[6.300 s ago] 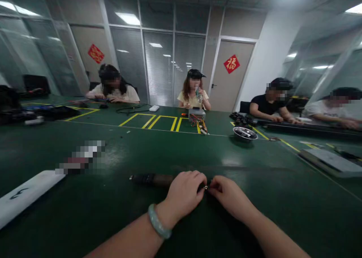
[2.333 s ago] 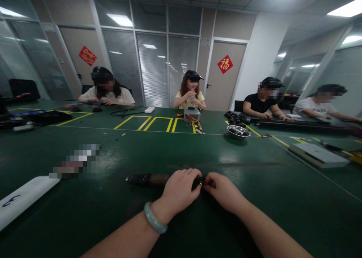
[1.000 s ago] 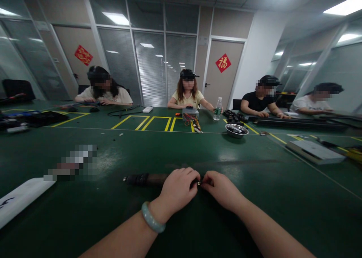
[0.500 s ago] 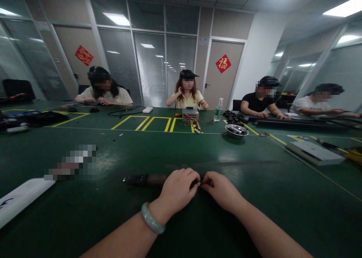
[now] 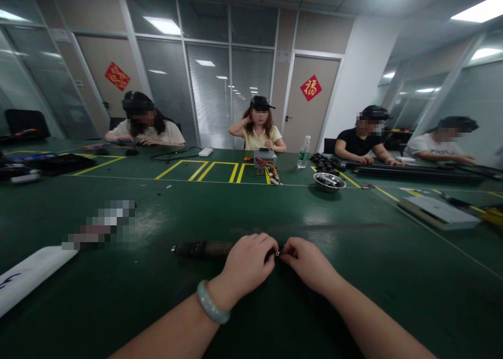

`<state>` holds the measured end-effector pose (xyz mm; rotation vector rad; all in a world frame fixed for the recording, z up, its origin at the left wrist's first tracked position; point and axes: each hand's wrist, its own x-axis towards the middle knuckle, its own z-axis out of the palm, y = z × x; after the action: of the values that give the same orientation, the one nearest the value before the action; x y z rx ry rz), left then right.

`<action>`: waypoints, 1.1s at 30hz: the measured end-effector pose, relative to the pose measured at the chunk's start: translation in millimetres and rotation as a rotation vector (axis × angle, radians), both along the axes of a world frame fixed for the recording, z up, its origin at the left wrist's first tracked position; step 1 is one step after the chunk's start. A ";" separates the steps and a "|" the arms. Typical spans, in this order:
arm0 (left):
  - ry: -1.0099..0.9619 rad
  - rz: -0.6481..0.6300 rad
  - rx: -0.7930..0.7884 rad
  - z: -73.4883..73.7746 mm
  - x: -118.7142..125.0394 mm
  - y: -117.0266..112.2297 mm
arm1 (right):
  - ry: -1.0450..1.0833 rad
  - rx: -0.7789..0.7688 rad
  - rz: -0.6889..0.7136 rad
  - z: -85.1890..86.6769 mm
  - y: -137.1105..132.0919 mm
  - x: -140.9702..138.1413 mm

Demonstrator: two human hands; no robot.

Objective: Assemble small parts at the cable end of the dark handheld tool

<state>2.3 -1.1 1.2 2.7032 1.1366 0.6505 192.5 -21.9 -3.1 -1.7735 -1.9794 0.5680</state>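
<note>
A dark electric screwdriver (image 5: 214, 250) lies sideways in front of me, its metal tip pointing left. My left hand (image 5: 250, 259) is closed over its right-hand end, fingers curled down, hiding that part. Close beside it, my right hand (image 5: 304, 262) is closed in a pinch, thumb against the forefinger. A tiny shiny metal part (image 5: 277, 253) shows in the narrow space between both sets of fingertips. What the right fingers hold is too small and dark to make out.
On the green table (image 5: 188, 207) are a white object (image 5: 33, 275) at left, a metal bowl (image 5: 329, 183), a water bottle (image 5: 304, 152), a metal box with coloured wires (image 5: 264, 160) and a flat pale box (image 5: 438, 212). Several people sit opposite.
My hands stay almost in place, with the small metal part still between them. Across the table, the middle person's raised arm has lifted higher beside the head.
</note>
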 end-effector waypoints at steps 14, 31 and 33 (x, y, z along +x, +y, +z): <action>0.057 -0.012 0.004 1.4 0.6 -0.2 | -0.008 0.006 0.000 -1.6 0.1 0.9; 0.007 -0.001 0.009 -1.2 -0.3 0.6 | 0.033 -0.001 -0.023 0.8 0.1 -1.4; -0.023 0.020 0.005 -2.0 -0.4 0.3 | 0.038 0.001 -0.023 -0.2 0.3 -1.1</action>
<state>1.9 -0.9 -0.8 2.6842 1.1601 0.6868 191.4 -21.6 -3.3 -1.7688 -1.9313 0.5888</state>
